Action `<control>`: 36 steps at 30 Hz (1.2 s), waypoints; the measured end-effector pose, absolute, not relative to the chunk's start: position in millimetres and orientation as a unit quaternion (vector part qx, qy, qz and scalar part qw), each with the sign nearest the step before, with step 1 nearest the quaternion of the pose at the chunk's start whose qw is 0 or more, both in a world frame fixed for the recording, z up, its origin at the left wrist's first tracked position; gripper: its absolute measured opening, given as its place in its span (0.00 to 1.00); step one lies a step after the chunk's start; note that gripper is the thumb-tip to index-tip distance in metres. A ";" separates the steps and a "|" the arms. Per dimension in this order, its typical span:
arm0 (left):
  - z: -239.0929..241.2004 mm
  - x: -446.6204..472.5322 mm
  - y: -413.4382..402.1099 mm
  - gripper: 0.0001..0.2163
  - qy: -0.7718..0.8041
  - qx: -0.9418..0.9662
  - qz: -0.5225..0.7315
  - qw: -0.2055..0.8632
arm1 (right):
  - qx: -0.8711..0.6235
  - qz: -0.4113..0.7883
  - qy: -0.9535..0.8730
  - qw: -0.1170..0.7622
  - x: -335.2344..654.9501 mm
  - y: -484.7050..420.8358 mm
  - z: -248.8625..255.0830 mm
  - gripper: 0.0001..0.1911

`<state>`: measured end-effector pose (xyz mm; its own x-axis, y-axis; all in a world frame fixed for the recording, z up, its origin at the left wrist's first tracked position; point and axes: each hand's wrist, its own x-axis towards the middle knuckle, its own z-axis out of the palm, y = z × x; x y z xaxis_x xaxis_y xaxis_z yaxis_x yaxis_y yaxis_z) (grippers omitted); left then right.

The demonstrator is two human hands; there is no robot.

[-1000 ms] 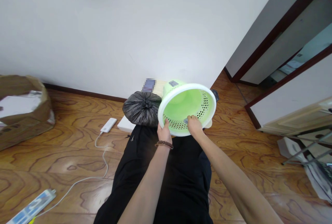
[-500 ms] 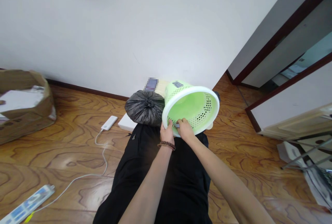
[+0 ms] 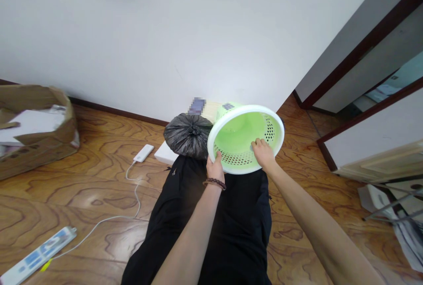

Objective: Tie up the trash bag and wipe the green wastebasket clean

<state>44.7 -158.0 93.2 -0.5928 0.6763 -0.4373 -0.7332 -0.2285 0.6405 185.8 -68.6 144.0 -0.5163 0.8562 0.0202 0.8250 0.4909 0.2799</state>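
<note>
A light green perforated plastic bin [image 3: 243, 124] with a white rim is tilted so its mouth faces me, held above my black-trousered legs. My left hand [image 3: 215, 168], with a bead bracelet on the wrist, grips the white rim at its lower left. My right hand [image 3: 263, 153] reaches inside the bin at the lower right, its fingers pinched on a small grey thing against the inner wall. A tied black rubbish bag [image 3: 189, 135] sits on the floor just left of the bin.
Wooden floor runs to a white wall. A cardboard box [image 3: 36, 128] stands at the far left. A white power bank [image 3: 143, 153] with a cable leads to a power strip [image 3: 36, 256]. A flat white box [image 3: 166, 154] lies under the bag. A doorway and a metal rack are at the right.
My right hand has slid from beside my left hand to the right along the bin's inside. The bin has tipped a little more upward. My left hand stays on the rim.
</note>
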 end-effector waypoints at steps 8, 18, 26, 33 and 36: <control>92.7 45.7 -161.7 0.16 0.467 -0.024 0.765 0.442 | 0.528 0.115 0.840 0.059 183.9 -75.6 127.4 0.14; 90.2 51.6 -160.2 0.16 0.461 -0.004 0.774 0.435 | 0.568 -0.121 0.814 -0.003 116.7 -108.1 103.7 0.09; 89.0 49.9 -158.2 0.14 0.471 -0.009 0.773 0.425 | 0.463 -0.062 0.884 -0.016 123.7 -115.0 107.8 0.11; 87.6 45.8 -158.7 0.16 0.478 -0.004 0.771 0.422 | 0.405 0.067 0.905 0.113 184.3 -90.5 119.4 0.12; 88.3 45.4 -158.2 0.16 0.476 -0.004 0.772 0.421 | 0.418 0.096 0.897 0.111 202.2 -76.5 133.7 0.13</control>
<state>45.4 -158.2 88.3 -0.6456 0.6465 -0.4064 -0.6533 -0.1921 0.7323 202.2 -76.5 133.7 -0.6266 0.7704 -0.1181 0.7276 0.6325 0.2655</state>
